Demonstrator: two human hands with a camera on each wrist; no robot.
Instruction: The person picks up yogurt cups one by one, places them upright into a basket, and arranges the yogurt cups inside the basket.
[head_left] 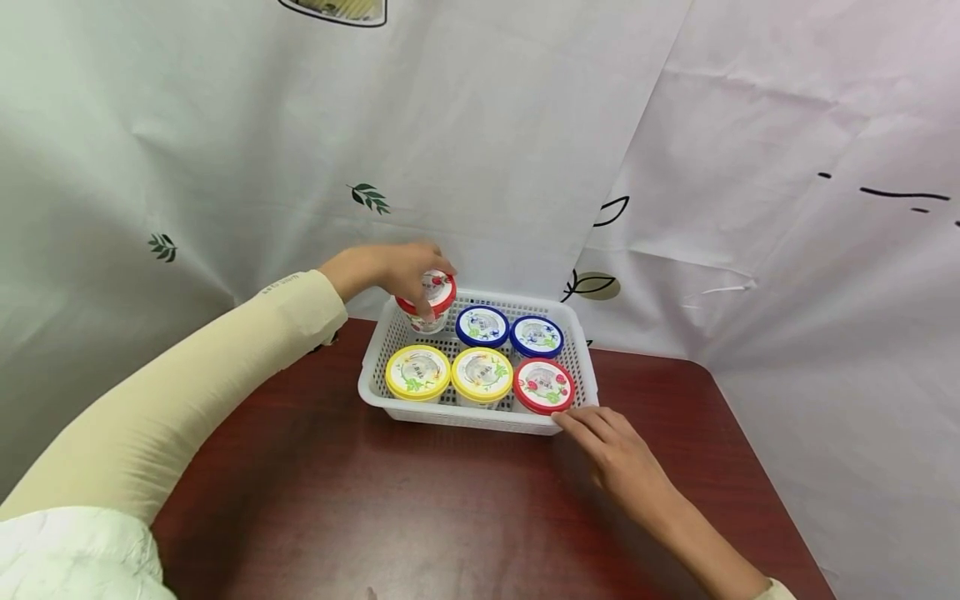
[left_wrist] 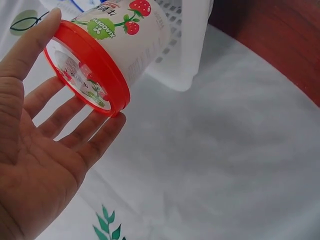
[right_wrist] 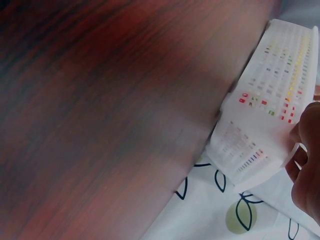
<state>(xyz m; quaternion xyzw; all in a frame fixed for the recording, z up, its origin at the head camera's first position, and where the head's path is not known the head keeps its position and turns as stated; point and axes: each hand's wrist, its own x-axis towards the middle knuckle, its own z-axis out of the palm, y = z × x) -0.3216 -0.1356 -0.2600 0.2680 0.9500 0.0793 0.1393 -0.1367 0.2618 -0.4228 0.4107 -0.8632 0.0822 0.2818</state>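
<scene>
A white plastic basket (head_left: 472, 419) with perforated walls stands on the table near the back. At its back left corner, my left hand (head_left: 408, 271) grips a paper cup with a red lid (left_wrist: 137, 42) by the lid's rim, thumb on one side and fingers on the other. Strawberries are printed on this cup, and it tilts slightly. My right hand (head_left: 618, 454) holds the basket's front right corner at the rim; the right wrist view shows only part of that hand. Closest to it inside the basket is another red-lidded cup (head_left: 543, 385).
Two yellow-lidded cups (head_left: 418, 372) fill the front left and middle of the basket. Two blue-lidded cups (head_left: 483, 326) stand in the back row. Behind the dark red wooden table (head_left: 420, 500) hangs a pale cloth (head_left: 487, 167) with leaf prints.
</scene>
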